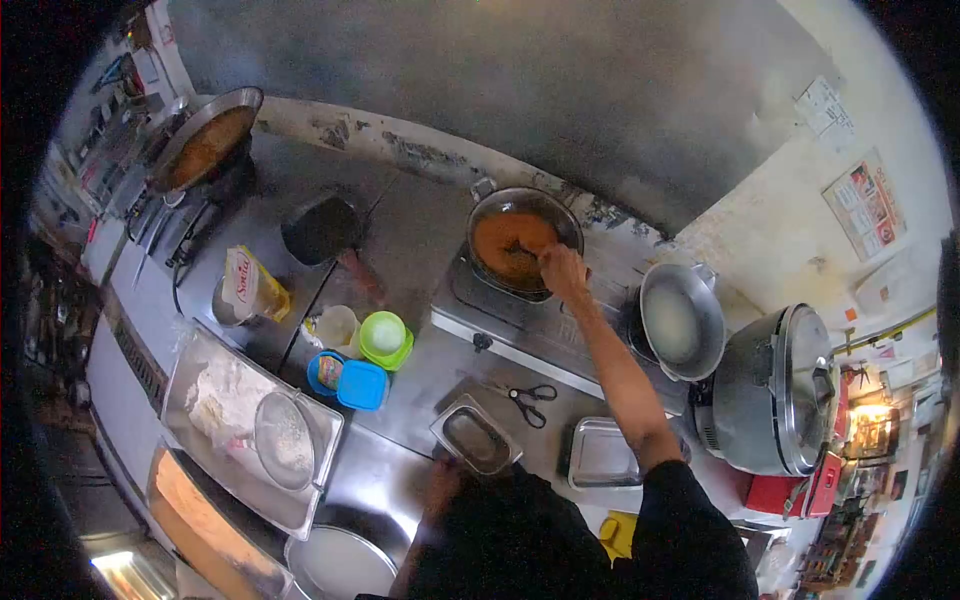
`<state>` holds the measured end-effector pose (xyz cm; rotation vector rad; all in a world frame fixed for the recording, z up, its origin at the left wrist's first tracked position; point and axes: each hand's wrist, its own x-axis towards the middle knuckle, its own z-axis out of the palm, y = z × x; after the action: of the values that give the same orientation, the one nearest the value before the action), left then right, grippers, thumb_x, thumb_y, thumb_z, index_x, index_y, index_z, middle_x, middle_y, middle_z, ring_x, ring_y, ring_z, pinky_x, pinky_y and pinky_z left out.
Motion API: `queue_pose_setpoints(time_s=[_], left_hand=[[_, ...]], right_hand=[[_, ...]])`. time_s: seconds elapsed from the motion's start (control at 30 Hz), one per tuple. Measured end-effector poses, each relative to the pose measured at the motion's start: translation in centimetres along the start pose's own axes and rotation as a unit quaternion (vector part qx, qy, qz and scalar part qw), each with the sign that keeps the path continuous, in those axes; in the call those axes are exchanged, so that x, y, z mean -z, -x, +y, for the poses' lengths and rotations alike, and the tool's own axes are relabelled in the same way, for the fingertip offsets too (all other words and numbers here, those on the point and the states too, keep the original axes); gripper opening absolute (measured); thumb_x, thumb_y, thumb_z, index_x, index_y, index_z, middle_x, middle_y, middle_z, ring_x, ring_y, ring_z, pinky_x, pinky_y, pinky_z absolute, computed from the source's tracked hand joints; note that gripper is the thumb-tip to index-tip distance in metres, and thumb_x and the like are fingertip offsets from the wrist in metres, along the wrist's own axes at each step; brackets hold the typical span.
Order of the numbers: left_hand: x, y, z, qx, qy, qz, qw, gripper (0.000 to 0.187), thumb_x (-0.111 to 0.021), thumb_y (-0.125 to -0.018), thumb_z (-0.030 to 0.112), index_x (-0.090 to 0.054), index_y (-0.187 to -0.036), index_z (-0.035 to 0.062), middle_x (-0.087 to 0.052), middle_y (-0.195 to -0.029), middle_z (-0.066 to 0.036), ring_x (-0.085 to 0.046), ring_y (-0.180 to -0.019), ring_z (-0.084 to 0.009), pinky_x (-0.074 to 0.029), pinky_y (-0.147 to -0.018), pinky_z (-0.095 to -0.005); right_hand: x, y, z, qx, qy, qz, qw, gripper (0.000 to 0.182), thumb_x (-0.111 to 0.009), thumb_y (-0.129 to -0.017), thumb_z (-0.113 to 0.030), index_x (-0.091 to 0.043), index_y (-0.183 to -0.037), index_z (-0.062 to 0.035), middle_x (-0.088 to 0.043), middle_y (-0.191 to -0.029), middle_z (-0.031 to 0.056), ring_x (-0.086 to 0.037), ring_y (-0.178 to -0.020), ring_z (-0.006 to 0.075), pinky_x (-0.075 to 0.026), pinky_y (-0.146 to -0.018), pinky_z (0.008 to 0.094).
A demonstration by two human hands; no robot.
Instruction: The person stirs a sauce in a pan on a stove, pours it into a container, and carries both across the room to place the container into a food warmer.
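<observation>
My right hand is over the near right rim of a wok that holds orange-brown food. Its fingers are closed, but what they hold is too small to make out. The wok sits on a gas stove. Low in the view, my left hand is dark and blurred beside a small metal tray; its fingers cannot be made out. Black-handled scissors lie between the tray and the stove.
Right of the stove burner stand a pan of whitish liquid and a large lidded pot. On the left are a flour tray with a sieve, a saucepan, an oil pouch, small tubs and another wok.
</observation>
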<state>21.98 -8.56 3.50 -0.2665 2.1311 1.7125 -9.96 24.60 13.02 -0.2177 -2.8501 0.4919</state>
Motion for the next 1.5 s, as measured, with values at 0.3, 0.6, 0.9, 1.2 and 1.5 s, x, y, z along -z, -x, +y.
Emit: queue_pose_setpoints(time_s=[0.3,0.6,0.9,1.2,1.5], left_hand=[[-0.2,-0.3,-2.3,-0.037,0.065,-0.012,0.997,0.03,-0.059,-0.092,0.02,-0.061,-0.115,0.0008,-0.067,-0.102,-0.015,-0.063,-0.092,-0.0269,-0.049,-0.083,-0.0395],[0.5,0.0,-1.7,0.022,-0.008,-0.013,1.0,0.033,-0.056,-0.093,0.027,-0.06,-0.116,0.0029,-0.068,-0.097,-0.016,-0.065,-0.089,-0.0279,-0.049,-0.079,-0.0424],[0.2,0.0,0.1,0.052,-0.114,0.015,0.992,0.035,-0.053,-0.093,0.036,-0.061,-0.119,0.0143,-0.066,-0.105,-0.021,-0.065,-0.095,-0.0369,-0.05,-0.081,-0.0459],[-0.8,-2.5,-9.8,-0.041,-0.015,-0.001,0.999,0.031,-0.057,-0.093,0.03,-0.062,-0.113,0.0068,-0.067,-0.093,-0.018,-0.065,-0.081,-0.0305,-0.05,-0.072,-0.0421],[-0.7,-1.5,-6.2,0.029,0.0,0.005,1.0,0.033,-0.062,-0.091,0.019,-0.056,-0.122,0.0067,-0.067,-0.099,-0.014,-0.063,-0.09,-0.021,-0.05,-0.077,-0.0361]], right_hand=[[2.0,-2.2,4.9,0.249,0.163,0.187,0.936,0.021,-0.062,-0.076,-0.01,-0.069,-0.095,-0.0042,-0.068,-0.091,0.0195,-0.065,-0.082,0.0387,-0.051,-0.07,0.0456],[-1.7,-3.4,7.1,0.064,-0.171,-0.056,0.982,0.052,-0.063,-0.078,-0.014,-0.051,-0.128,-0.0084,-0.052,-0.128,0.0205,-0.049,-0.12,0.033,-0.044,-0.091,0.0499],[-1.4,1.1,1.5,0.22,0.06,0.038,0.973,0.021,-0.053,-0.085,-0.015,-0.066,-0.098,-0.0065,-0.066,-0.096,0.0173,-0.061,-0.096,0.0347,-0.049,-0.083,0.0469],[7.7,2.3,3.5,0.231,0.113,-0.013,0.966,0.019,-0.061,-0.075,-0.009,-0.071,-0.091,-0.0115,-0.066,-0.084,0.0115,-0.064,-0.081,0.0323,-0.052,-0.073,0.0425],[4.0,1.3,4.4,0.264,0.196,-0.063,0.942,0.015,-0.059,-0.074,-0.007,-0.068,-0.086,-0.0089,-0.065,-0.089,0.0119,-0.063,-0.088,0.0325,-0.05,-0.074,0.0447]])
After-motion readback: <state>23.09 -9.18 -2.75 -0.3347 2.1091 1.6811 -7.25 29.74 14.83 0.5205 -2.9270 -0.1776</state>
